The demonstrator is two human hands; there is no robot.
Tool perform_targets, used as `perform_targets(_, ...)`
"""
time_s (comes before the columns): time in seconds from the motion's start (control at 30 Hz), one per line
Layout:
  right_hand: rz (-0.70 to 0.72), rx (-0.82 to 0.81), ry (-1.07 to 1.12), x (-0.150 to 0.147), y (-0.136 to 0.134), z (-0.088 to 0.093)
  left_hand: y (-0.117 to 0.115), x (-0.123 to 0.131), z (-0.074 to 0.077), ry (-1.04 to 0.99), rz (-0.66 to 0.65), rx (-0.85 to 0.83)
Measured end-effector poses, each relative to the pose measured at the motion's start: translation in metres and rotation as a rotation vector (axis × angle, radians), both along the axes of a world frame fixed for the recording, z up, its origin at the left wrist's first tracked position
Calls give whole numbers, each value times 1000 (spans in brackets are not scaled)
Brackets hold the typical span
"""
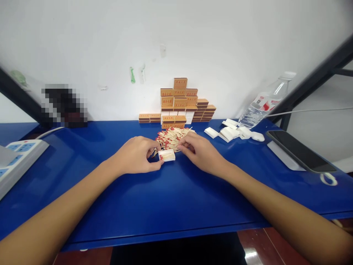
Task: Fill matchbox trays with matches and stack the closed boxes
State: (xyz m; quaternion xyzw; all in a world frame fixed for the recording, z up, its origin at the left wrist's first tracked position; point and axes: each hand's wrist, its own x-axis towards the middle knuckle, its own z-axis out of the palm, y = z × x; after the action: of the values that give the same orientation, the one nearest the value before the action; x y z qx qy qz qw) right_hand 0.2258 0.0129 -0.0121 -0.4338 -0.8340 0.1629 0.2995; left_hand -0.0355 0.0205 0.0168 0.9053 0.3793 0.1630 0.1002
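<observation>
Matchbox tray (170,156) in left hand (140,154); right hand (200,151) beside, apparently apart.

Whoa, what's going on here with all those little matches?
Someone is at a blue table, using both hands. The left hand holds a small white tray by its left end, and some matches lie inside it. The right hand is at the right side of a big loose pile of red-tipped matches; I can't tell if it's pinching any. Behind the pile stand stacked matchboxes, and more white pieces lie off to the right.
</observation>
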Motion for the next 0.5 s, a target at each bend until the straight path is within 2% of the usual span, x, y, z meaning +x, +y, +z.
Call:
perform_targets(0.07,-20,13,-70,9,8,-2,0,0,1,22,3,19)
perform_targets(0.17,31,-40,-163,18,16,-3,0,-1,2,49,-2,41)
perform_targets(0.5,146,-43,-231,20,14,-1,-3,2,0,77,-29,58)
